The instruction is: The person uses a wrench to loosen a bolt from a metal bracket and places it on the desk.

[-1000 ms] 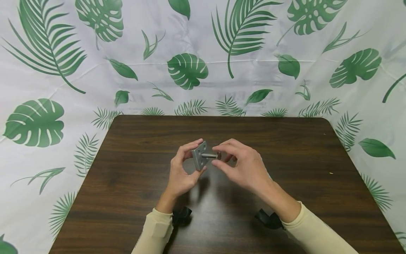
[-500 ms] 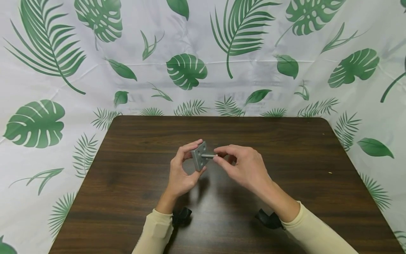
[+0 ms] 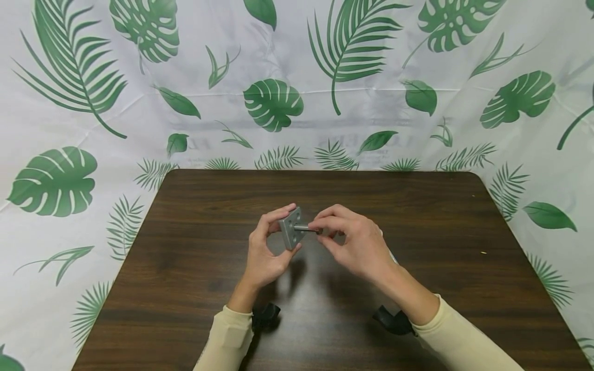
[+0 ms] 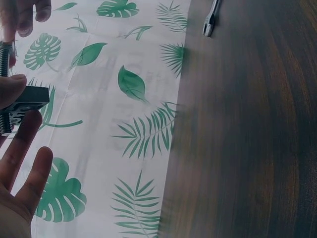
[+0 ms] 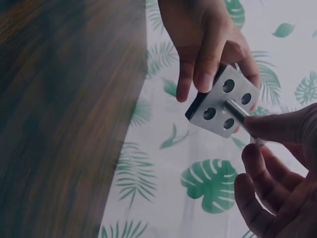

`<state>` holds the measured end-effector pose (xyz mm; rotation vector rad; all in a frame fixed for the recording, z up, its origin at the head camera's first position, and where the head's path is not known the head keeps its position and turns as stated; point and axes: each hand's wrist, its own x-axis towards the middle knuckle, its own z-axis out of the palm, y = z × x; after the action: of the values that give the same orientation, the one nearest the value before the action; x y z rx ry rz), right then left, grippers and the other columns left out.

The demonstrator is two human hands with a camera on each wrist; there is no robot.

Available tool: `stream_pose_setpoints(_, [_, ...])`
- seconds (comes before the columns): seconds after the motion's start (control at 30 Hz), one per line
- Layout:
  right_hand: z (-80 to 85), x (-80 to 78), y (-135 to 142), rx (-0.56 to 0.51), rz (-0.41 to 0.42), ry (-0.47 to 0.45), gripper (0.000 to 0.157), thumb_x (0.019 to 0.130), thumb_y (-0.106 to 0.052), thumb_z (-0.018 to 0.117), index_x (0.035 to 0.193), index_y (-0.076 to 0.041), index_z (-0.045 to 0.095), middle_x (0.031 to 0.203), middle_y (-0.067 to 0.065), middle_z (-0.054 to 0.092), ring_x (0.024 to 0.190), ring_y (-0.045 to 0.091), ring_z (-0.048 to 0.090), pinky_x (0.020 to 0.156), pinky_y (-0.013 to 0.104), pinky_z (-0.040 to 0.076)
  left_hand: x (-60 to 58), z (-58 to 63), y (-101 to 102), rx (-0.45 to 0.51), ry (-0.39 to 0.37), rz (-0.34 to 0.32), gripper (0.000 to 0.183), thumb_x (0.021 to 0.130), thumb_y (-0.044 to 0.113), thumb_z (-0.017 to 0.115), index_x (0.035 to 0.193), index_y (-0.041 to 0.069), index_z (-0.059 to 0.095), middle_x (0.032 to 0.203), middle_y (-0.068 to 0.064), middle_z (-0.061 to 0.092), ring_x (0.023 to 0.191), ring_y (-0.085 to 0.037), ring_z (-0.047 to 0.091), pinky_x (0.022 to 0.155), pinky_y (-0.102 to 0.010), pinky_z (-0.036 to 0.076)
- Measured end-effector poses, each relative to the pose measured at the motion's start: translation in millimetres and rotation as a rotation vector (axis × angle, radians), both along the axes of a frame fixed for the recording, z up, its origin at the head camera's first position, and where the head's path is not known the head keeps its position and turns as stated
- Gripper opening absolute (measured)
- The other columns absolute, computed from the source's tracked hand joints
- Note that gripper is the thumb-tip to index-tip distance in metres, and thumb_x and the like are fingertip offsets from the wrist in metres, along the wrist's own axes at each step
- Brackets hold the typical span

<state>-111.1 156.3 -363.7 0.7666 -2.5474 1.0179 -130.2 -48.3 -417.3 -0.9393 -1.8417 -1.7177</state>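
Above the table, my left hand (image 3: 266,252) grips a thick square metal plate (image 3: 291,228) by its edges, thumb below and fingers above. In the right wrist view, holes near the corners of the plate (image 5: 208,124) surround a threaded bolt (image 5: 237,110) standing in its middle. The left wrist view shows bolt thread (image 4: 5,62) on both sides of the plate. My right hand (image 3: 359,245) pinches the bolt's outer end between thumb and fingers; that end is partly hidden by the fingertips.
A dark wood-grain table (image 3: 195,288) lies beneath both hands. Behind it hangs a white leaf-print cloth (image 3: 213,118). The left wrist view catches the end of a metal wrench-like tool (image 4: 210,22) on the table. Black straps (image 3: 393,319) sit at both wrists.
My right fingers have shifted around the bolt's end, closing over it and then changing their hold. The left hand and plate stay nearly still.
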Motion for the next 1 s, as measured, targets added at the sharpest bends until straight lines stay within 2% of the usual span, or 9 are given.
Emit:
stream_pose_setpoints(0.13, [1.8,0.3,-1.3,0.0,-0.036,-0.033,0.033,0.081,-0.022,0.082,0.113,-0.022,0.073,0.109,-0.013,0.063,0.074,0.002,0.062,0.055,0.023,0.048,-0.4,-0.8,-0.5,-0.002,0.001,0.006,0.061,0.066,-0.018,0.076,0.12,-0.016,0.048,0.128,-0.03,0.057,0.099,-0.035,0.066,0.078,-0.037,0.053])
stream_pose_setpoints(0.27, [4.0,0.2,-2.5,0.03,-0.127,-0.061,0.029,0.086,-0.034,0.076,0.113,-0.023,0.074,0.09,-0.016,0.065,0.066,0.001,0.056,0.053,0.027,0.044,-0.6,-1.6,-0.8,-0.004,0.001,0.009,0.061,0.066,-0.017,0.077,0.12,-0.015,0.048,0.128,-0.03,0.057,0.099,-0.036,0.066,0.077,-0.039,0.054])
stream_pose_setpoints(0.37, [5.4,0.4,-3.0,0.06,-0.177,-0.098,0.025,0.089,-0.036,0.072,0.11,-0.023,0.075,0.076,-0.017,0.063,0.061,0.002,0.051,0.051,0.028,0.042,-0.8,-1.8,-0.8,-0.003,0.0,0.009,0.061,0.066,-0.017,0.077,0.12,-0.015,0.048,0.128,-0.03,0.057,0.099,-0.035,0.066,0.077,-0.039,0.054])
stream_pose_setpoints(0.43, [5.7,0.2,-3.1,0.069,-0.188,-0.118,0.023,0.09,-0.036,0.071,0.108,-0.022,0.076,0.073,-0.017,0.063,0.06,0.003,0.051,0.051,0.028,0.041,-1.0,-1.9,-0.7,-0.002,0.001,0.008,0.061,0.066,-0.017,0.077,0.12,-0.015,0.048,0.128,-0.03,0.056,0.099,-0.035,0.066,0.078,-0.039,0.054])
stream_pose_setpoints(0.57, [5.2,-0.6,-2.8,0.066,-0.169,-0.106,0.02,0.088,-0.032,0.074,0.106,-0.022,0.077,0.075,-0.017,0.064,0.062,0.003,0.053,0.052,0.028,0.042,-1.2,-2.3,-1.0,-0.002,0.007,0.009,0.061,0.066,-0.018,0.077,0.12,-0.015,0.048,0.128,-0.03,0.057,0.099,-0.035,0.066,0.078,-0.038,0.053])
stream_pose_setpoints(0.87, [3.4,0.1,-0.8,0.033,-0.057,-0.027,0.029,0.079,-0.011,0.082,0.106,-0.02,0.075,0.102,-0.017,0.065,0.072,-0.004,0.062,0.064,0.029,0.05,-1.5,-2.6,-1.0,0.0,0.008,0.001,0.06,0.066,-0.018,0.076,0.119,-0.016,0.048,0.127,-0.031,0.056,0.099,-0.036,0.066,0.079,-0.034,0.053])
stream_pose_setpoints(1.0, [3.0,0.8,-1.4,0.035,-0.062,-0.038,0.03,0.08,-0.019,0.082,0.109,-0.022,0.074,0.103,-0.017,0.065,0.073,-0.002,0.061,0.062,0.028,0.048,-0.9,-2.6,-1.5,-0.001,0.012,-0.001,0.061,0.066,-0.018,0.076,0.119,-0.016,0.048,0.128,-0.031,0.056,0.1,-0.038,0.065,0.079,-0.034,0.053])
